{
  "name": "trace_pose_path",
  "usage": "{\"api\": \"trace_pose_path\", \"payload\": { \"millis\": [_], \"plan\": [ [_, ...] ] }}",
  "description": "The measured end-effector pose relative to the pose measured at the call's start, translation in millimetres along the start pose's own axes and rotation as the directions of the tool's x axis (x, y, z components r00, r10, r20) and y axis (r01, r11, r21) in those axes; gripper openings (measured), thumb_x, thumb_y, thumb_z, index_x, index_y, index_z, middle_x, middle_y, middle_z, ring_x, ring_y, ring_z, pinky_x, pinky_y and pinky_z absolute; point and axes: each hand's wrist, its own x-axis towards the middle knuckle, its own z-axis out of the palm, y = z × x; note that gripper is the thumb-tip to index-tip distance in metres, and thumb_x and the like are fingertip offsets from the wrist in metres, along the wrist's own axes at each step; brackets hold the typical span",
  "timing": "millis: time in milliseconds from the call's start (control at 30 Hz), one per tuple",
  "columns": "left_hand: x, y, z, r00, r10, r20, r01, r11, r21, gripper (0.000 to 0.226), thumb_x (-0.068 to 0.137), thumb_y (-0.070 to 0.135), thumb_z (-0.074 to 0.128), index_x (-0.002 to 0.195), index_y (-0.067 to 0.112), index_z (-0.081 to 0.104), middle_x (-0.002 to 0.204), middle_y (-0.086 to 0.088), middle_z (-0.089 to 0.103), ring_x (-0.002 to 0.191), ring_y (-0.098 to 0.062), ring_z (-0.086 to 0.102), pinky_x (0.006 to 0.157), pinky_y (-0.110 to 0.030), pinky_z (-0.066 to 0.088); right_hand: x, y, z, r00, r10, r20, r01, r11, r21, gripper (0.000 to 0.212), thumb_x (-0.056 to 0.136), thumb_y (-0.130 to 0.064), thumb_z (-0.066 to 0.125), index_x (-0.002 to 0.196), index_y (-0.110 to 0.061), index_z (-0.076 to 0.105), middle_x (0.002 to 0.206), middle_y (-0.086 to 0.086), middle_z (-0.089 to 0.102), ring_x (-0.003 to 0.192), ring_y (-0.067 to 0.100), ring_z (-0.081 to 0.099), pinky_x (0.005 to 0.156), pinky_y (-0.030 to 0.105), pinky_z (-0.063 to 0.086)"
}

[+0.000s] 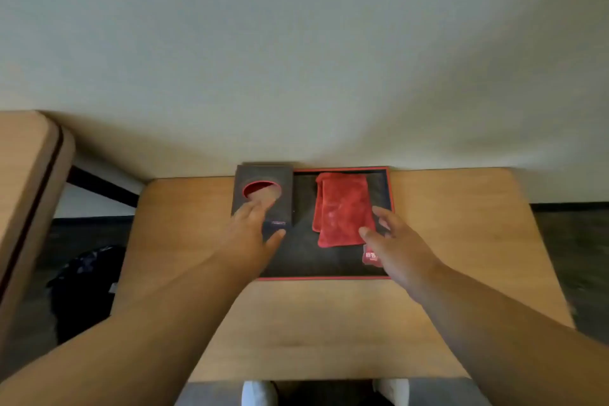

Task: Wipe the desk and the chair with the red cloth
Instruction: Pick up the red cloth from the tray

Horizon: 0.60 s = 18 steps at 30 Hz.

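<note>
There was one wooden bench against the wall. On it lay one dark mat with a red border. One red cloth, folded, lay on the mat. One dark box with a round red-rimmed opening stood at the mat's left end. One small red label showed at the mat's right front. Two hands reached in: one left hand and one right hand. One dark bag sat on the floor at left. Two white shoe tips showed below the bench edge.
</note>
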Motion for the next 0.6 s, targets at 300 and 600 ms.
{"api": "trace_pose_path", "payload": {
  "millis": [300,600],
  "plan": [
    [127.6,-37.6,74.4,0.998,-0.062,0.008,0.050,0.879,0.474,0.073,0.091,0.069,0.024,0.153,0.041,-0.004,0.166,-0.003,-0.011,0.150,-0.030,-0.017,0.114,-0.064,-0.009,106.3,39.0,38.4,0.996,0.049,-0.076,-0.069,0.957,-0.282,0.058,0.089,-0.053,0.059,0.143,-0.042,0.041,0.144,-0.004,0.050,0.102,0.020,0.059,0.066,0.024,0.051],
    [130.9,-50.6,91.0,0.997,-0.041,-0.067,0.069,0.865,0.497,0.071,0.085,0.063,0.008,0.150,0.042,-0.011,0.166,-0.003,-0.009,0.150,-0.031,-0.017,0.112,-0.068,-0.010,159.4,29.9,50.8,0.946,0.225,-0.234,-0.267,0.950,-0.165,0.067,0.084,-0.051,0.066,0.140,-0.024,0.041,0.128,0.005,0.061,0.111,0.032,0.061,0.095,0.046,0.052]
  ]
}}
